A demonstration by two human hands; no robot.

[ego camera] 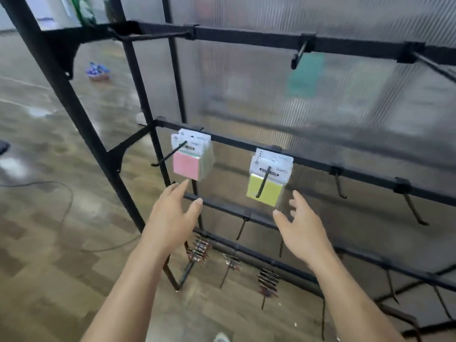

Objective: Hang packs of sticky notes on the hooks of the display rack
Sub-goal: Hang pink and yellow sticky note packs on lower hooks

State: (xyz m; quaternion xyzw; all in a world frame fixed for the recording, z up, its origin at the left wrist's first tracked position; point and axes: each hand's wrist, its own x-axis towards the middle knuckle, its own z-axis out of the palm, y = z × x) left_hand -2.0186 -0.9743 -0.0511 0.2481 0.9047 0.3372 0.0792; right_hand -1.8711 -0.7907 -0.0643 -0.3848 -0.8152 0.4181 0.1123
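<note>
Neither hand held anything. The left hand (172,213), at centre left of the frame, had its fingers straight and spread. Its forefinger reached up to the bottom edge of the pink pack (186,166), and blur made it impossible to tell whether they touched. That pack hung at the front of a small stack on the leftmost hook (165,157) of the middle bar (234,140) of the display rack, with the hook's free end sticking out toward the lower left.

Just right of centre, the yellow pack (265,191) hung on the second hook (263,183), again with at least one more pack behind it. The right hand (304,230) was just below and to the right of it, fingers loose and parted, and was not touching it.

Further right on the same bar, two more hooks (340,187) stood bare, as did the top-bar hooks (298,55) across the upper frame.

Judging by this, the task was only partly done: two hooks were loaded and many were still free. No spare packs were in either hand or anywhere in view, so more would have to be fetched. On the lowest bar, some small dark hanging items (199,250) were too blurred to identify.
</note>
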